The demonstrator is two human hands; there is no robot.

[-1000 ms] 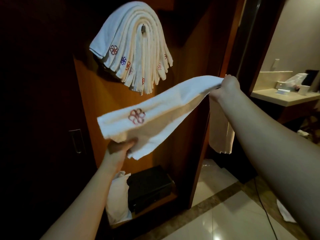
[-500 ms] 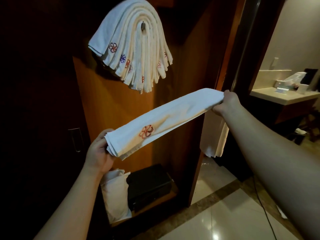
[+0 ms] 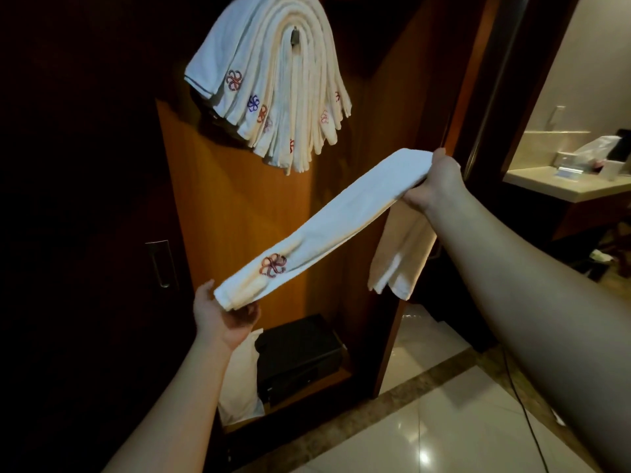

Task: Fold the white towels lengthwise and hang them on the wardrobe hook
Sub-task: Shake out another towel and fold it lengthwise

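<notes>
**Folded towel held taut below the hook**

Both hands grip one folded towel point(image 3: 327, 230): the left hand point(image 3: 222, 315) pinches its low end near the embroidered flower, the right hand point(image 3: 432, 184) clamps the high end (the rest hangs behind that forearm). Above, a stack of hung towels point(image 3: 273, 87) drapes over the wardrobe hook point(image 3: 294, 37). A black safe point(image 3: 297, 353) sits on the bottom shelf.

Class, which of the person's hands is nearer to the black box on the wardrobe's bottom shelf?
Left. The left hand holds the towel's low end just above the black box; the right hand grips the high end, far up to the right.
</notes>
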